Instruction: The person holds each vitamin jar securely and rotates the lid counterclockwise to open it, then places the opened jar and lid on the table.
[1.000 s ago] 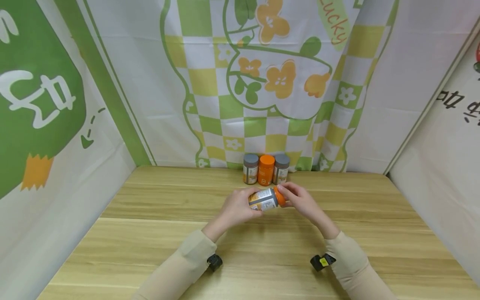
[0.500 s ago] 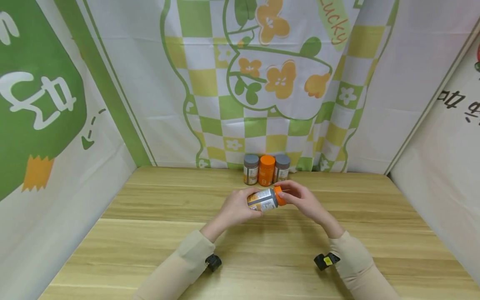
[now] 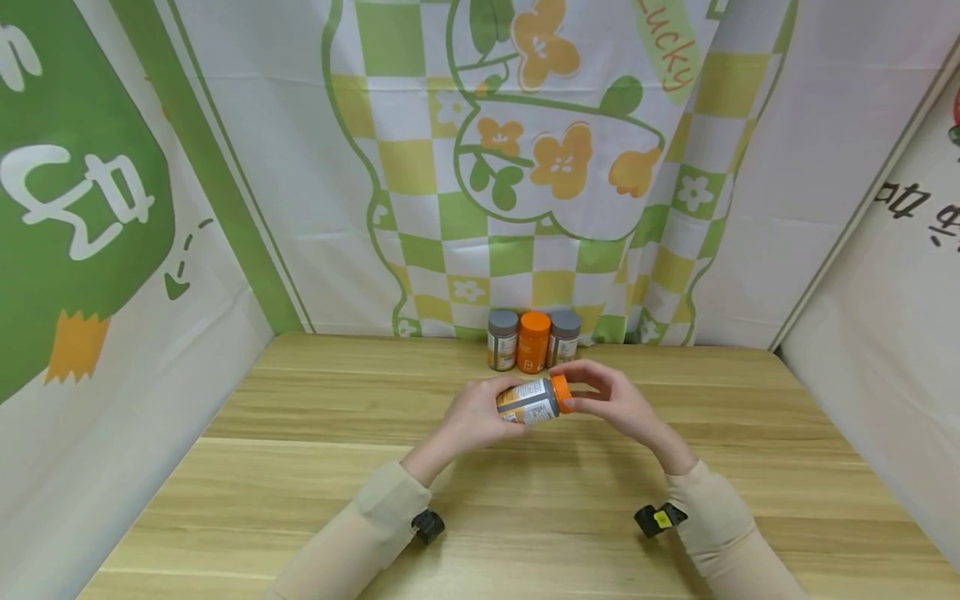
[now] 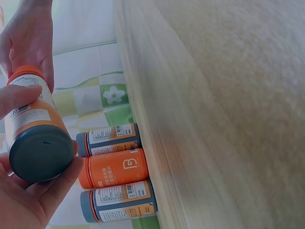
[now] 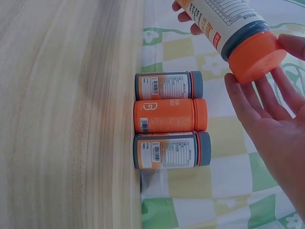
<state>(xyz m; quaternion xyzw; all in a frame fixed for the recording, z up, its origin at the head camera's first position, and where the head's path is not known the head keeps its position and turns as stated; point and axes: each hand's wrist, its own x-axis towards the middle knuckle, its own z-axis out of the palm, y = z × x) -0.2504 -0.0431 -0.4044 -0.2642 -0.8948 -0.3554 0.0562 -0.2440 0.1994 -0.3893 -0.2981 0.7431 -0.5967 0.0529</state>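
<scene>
In the head view, my left hand (image 3: 474, 417) grips a grey pill bottle (image 3: 531, 403) with a white and orange label, tilted on its side above the table. Its dark base (image 4: 42, 152) faces the left wrist camera, thumb across the label and fingers around the far side. An orange cap (image 3: 561, 393) sits on the bottle's right end. My right hand (image 3: 626, 406) holds this cap between thumb and fingertips, and in the right wrist view the fingers (image 5: 243, 100) are spread around its rim.
Against the patterned curtain (image 3: 517, 283) at the table's back edge stand a grey-capped bottle (image 3: 502, 340), an orange bottle (image 3: 533, 342) and another grey-capped bottle (image 3: 564, 337), side by side. The wooden table (image 3: 300, 492) stretches in front, with fabric walls at both sides.
My right hand's fingers have shifted around the cap, and its wrist and forearm have moved slightly right. My left hand and the bottle have stayed nearly in place.
</scene>
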